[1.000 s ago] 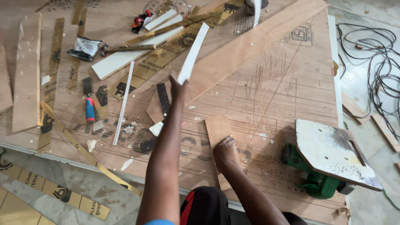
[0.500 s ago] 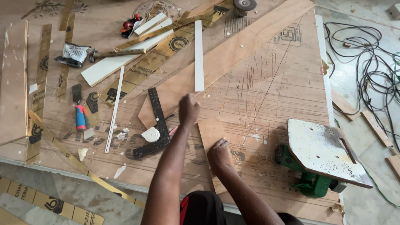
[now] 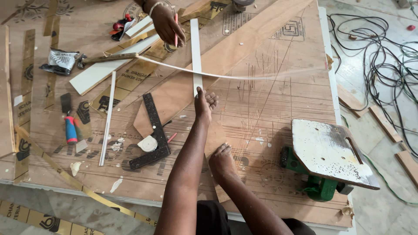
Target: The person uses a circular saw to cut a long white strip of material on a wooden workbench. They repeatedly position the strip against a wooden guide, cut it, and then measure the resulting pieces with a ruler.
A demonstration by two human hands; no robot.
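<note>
Far left: plank (image 3: 5,91) lying along the left edge of the frame; gold strip (image 3: 74,182) running diagonally twd bottom center.
Upper left: foil packet (image 3: 61,61) sitting on the ply sheet (image 3: 278,100); wide white board (image 3: 111,65) lying at a slant just right of it.
Mid left: red-blue tool (image 3: 70,130) lying near the plank; thin white rod (image 3: 107,117) lying nearly upright in the frame, right of it.
Lower center-left: black square (image 3: 154,130) lying flat w/ a white disc (image 3: 147,143) resting in its corner.
Top center: co-worker's hand (image 3: 166,24) reaching in from the top edge, pinching a red pencil (image 3: 176,30) betw. fingers; red clips (image 3: 119,26) lying just left of it.
Center: white strip (image 3: 196,56) lying upright in the frame on the sheet; thin pale strip (image 3: 226,75) arcing across it, blurred twd the right.
Left hand (image 3: 203,104): fingers spreading, tips pressing the white strip's lower end.
Right hand (image 3: 222,161): pressing flat, fingers together, on a small ply piece (image 3: 214,137) lying just below the left hand.
Right: green saw (image 3: 326,156) sitting upside down near the sheet's lower right edge, speckled base plate facing up.
Far right: cables (image 3: 383,61) lying tangled on the floor; wood offcuts (image 3: 383,124) lying below them.
</note>
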